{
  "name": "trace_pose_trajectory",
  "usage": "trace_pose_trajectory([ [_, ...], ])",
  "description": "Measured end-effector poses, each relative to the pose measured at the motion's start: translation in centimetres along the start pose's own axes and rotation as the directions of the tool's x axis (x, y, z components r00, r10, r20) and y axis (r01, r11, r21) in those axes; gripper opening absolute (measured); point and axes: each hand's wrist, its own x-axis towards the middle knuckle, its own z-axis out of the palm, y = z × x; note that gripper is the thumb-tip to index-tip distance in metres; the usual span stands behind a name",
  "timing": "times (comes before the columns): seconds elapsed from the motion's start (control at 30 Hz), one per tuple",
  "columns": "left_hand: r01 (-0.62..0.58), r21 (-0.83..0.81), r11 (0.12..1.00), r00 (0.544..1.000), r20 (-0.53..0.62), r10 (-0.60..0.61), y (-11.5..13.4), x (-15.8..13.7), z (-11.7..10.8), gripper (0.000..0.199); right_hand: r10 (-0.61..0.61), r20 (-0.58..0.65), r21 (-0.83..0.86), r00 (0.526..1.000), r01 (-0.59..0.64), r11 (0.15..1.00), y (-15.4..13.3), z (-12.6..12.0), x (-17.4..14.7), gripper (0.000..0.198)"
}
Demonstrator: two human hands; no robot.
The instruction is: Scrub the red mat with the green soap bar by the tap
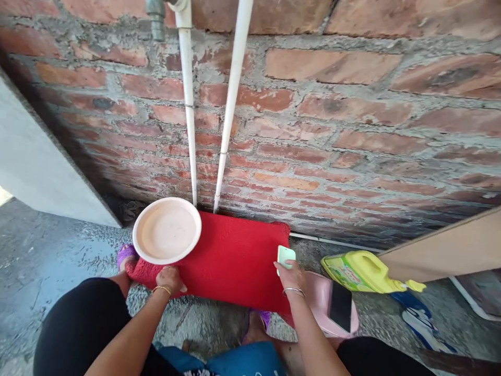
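Note:
A red mat (235, 256) lies spread in front of me, its textured corners hanging down. On its left part stands a round, pale basin (168, 230); whether it holds water is hard to tell. My left hand (171, 279) is closed at the mat's near edge, just below the basin, with the thumb pointing right. At the mat's right side, my right hand (291, 274) grips a pale green, rounded rectangular block (286, 255), its flat face up. The underside of that block is hidden.
Right of the mat, a pink tray (318, 288) bears a black phone (340, 306). A yellow detergent jug (362, 271) lies beyond, near blue-and-white flip-flops (422, 324). White pipes (190, 115) run down the brick wall (313, 104). Panels stand at left (50, 141) and right (446, 250).

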Motion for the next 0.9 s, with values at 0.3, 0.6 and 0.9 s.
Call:
trace_pose_trajectory([
  [0.3, -0.003, -0.063, 0.998, 0.999, -0.046, 0.000, -0.5, -0.4, 0.0, 0.067, -0.791, 0.299, 0.077, 0.534, 0.813, 0.577, -14.2, 6.6, -13.9, 0.021],
  [0.6, -0.015, -0.092, 0.996, 0.999, -0.047, 0.011, -0.9, 0.4, 0.7, 0.069, -0.434, 0.180, -0.091, 0.883, 0.454, 0.886, -12.5, 3.9, -9.5, 0.023],
  [0.9, -0.072, -0.116, 0.991, 0.994, -0.087, 0.062, -1.6, 0.5, 1.3, 0.064, -0.513, 0.212, 0.033, 0.832, 0.519, 0.854, -18.8, 7.1, -11.5, 0.029],
])
